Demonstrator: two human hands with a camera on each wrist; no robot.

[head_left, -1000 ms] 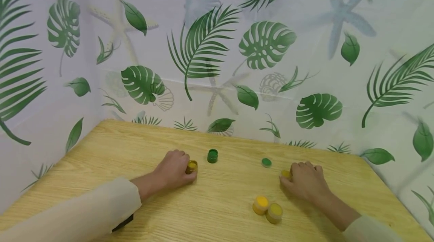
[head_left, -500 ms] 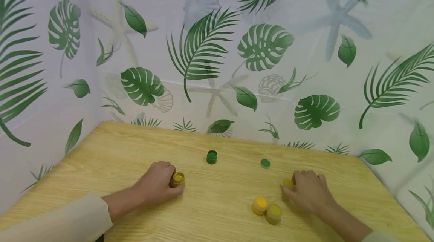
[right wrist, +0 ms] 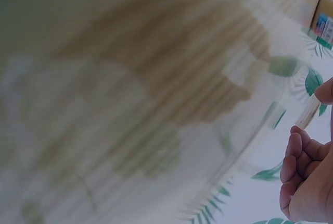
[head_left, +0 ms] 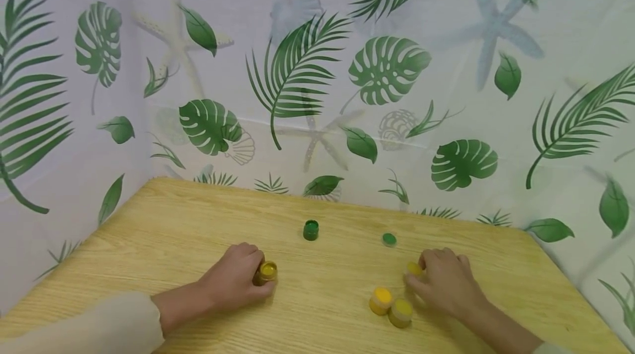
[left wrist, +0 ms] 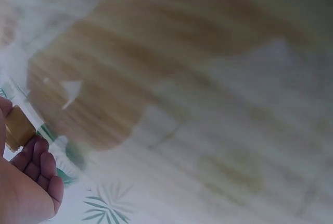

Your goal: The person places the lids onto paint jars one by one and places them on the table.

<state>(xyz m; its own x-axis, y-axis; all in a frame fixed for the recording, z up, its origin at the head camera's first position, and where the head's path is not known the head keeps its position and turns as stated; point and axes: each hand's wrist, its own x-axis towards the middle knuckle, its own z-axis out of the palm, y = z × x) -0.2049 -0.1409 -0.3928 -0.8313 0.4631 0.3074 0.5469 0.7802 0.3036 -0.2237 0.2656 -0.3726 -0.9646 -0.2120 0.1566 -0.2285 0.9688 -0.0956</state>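
Note:
In the head view my left hand (head_left: 235, 277) grips a small uncapped jar of ochre-yellow paint (head_left: 268, 271) between thumb and fingers. The left wrist view shows that paint jar (left wrist: 20, 127) from the side. Farther right, my right hand (head_left: 446, 279) pinches a yellow jar lid (head_left: 414, 269), partly hidden by the fingers. Its pale edge appears as a thin lid (right wrist: 308, 112) in the right wrist view. Just in front of the right hand stand two capped paint jars side by side, one bright yellow (head_left: 381, 300) and one olive-yellow (head_left: 401, 312).
An uncapped green paint jar (head_left: 311, 230) stands farther back, between the hands. To its right a green lid (head_left: 389, 239) lies flat on the wooden tabletop (head_left: 208, 210). A leaf-print cloth (head_left: 317, 67) hangs behind the table and along its sides.
My left hand came nearer and leftward with the ochre-yellow jar, then shifted slightly right. The right hand and its lid came a little nearer, then slightly left. The other jars stay put.

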